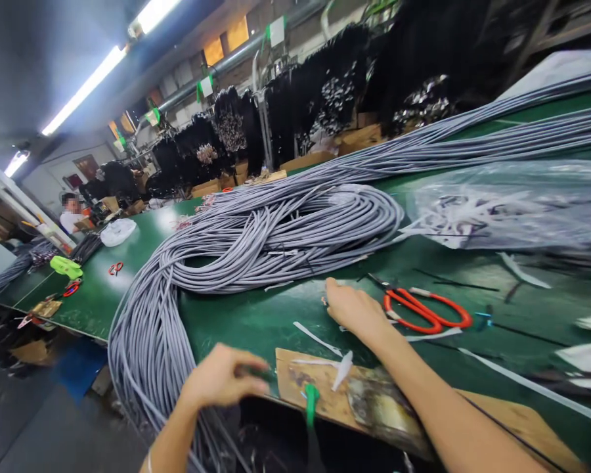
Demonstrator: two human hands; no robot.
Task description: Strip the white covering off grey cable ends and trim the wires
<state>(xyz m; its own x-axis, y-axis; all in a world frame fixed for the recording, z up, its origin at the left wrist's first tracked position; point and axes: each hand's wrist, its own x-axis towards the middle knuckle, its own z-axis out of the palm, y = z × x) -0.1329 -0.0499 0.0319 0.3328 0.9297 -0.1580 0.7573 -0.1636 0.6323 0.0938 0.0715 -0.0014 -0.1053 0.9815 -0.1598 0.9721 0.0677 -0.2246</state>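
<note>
My left hand (221, 378) is over the table's front edge, beside the hanging grey cables. Its thumb and fingers are apart, with nothing between them. My right hand (352, 307) is low over the green tabletop, its fingers curled together. A tiny bit of something shows at those fingertips, too small to name. A large looped bundle of grey cables (285, 230) lies just beyond both hands, and part of it drapes over the front edge. Red-handled scissors (426, 310) rest right of my right hand. White strips (318, 338) are scattered nearby.
A wooden board (320, 394) with a green clamp (311, 402) sits at the front edge. A clear plastic bag (512, 207) of white pieces lies at right. Smaller red scissors (115, 268) and a white bag (118, 231) are farther left. A person (73, 213) is in the background.
</note>
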